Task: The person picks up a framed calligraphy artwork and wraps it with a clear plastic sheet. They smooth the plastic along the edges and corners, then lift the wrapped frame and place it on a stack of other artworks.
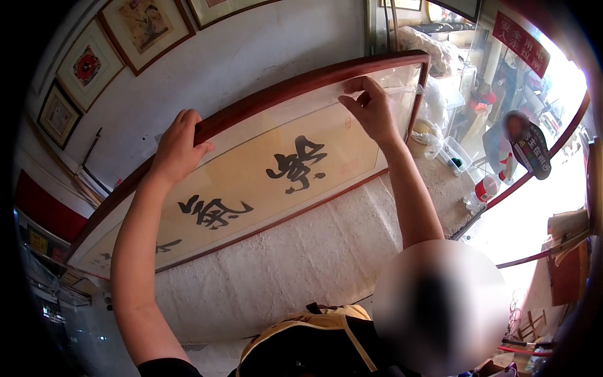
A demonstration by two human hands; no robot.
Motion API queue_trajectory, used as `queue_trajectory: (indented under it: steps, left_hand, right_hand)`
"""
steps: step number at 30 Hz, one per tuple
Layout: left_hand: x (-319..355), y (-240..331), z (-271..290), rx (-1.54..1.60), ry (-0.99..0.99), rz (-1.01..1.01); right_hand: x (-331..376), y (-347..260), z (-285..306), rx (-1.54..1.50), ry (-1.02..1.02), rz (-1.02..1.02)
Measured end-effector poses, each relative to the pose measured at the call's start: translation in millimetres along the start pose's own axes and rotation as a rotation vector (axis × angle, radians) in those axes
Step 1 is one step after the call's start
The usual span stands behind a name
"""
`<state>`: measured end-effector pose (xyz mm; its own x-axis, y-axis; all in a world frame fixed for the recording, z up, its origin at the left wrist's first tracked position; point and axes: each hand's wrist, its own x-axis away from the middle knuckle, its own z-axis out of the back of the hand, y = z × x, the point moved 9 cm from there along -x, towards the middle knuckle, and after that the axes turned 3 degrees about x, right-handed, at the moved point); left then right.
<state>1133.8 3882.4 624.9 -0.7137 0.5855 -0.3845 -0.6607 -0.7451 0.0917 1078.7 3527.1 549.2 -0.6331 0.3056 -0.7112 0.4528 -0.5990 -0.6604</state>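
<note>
A long framed calligraphy piece [326, 157] leans at a slant in front of me, with bold black brush characters on cream paper. Its reddish-brown wooden frame [264, 100] surrounds a glossy, see-through front. My left hand [179, 147] is wrapped over the upper edge of the frame, thumb on the front side. Near the frame's upper right part, my right hand [372, 112] has its fingers bent and its thumb apart from them, with nothing visible between. Whether its fingertips touch the front cannot be made out.
Below the frame lies a pale, wrinkled work surface [264, 264]. Smaller framed pictures [144, 28] hang on the wall at the upper left. Crumpled clear plastic [433, 107], a clear plastic tub [453, 156] and a bottle with a red label [485, 188] stand to the right.
</note>
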Motion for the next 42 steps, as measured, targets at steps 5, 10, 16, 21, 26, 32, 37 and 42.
queue_trajectory:
  steps: [5, 10, 16, 21, 26, 32, 37, 42]
  left_hand:
    - [-2.7, -4.1, -2.0, 0.006, -0.012, -0.012]
    - [-4.8, -2.2, -1.5, 0.003, -0.021, -0.034]
    - [-1.9, -3.2, -3.2, -0.018, -0.030, 0.012]
    - [-2.7, -1.5, -3.0, -0.013, -0.023, -0.007]
    - [-2.9, -0.2, -2.9, -0.028, -0.042, 0.026]
    - [-5.7, -8.6, -7.0, -0.020, -0.068, 0.032]
    - [-3.6, -4.6, -6.7, -0.036, -0.069, 0.027]
    - [-0.9, 0.6, -2.2, -0.007, -0.075, 0.020]
  right_hand:
    - [9.9, -21.3, -15.2, 0.092, 0.122, -0.012]
    - [0.9, -17.5, -16.4, 0.064, 0.029, 0.092]
    - [0.4, -15.1, -26.5, 0.014, -0.068, -0.096]
    - [8.3, -25.2, -31.5, -0.029, 0.112, -0.026]
    - [-0.3, -8.2, -38.9, -0.047, 0.025, -0.090]
    - [7.1, -0.4, -45.3, -0.112, 0.134, -0.243]
    - [18.0, 9.9, -54.4, -0.305, 0.282, -0.358]
    - [21.8, 17.8, -57.4, -0.529, 0.278, -0.370]
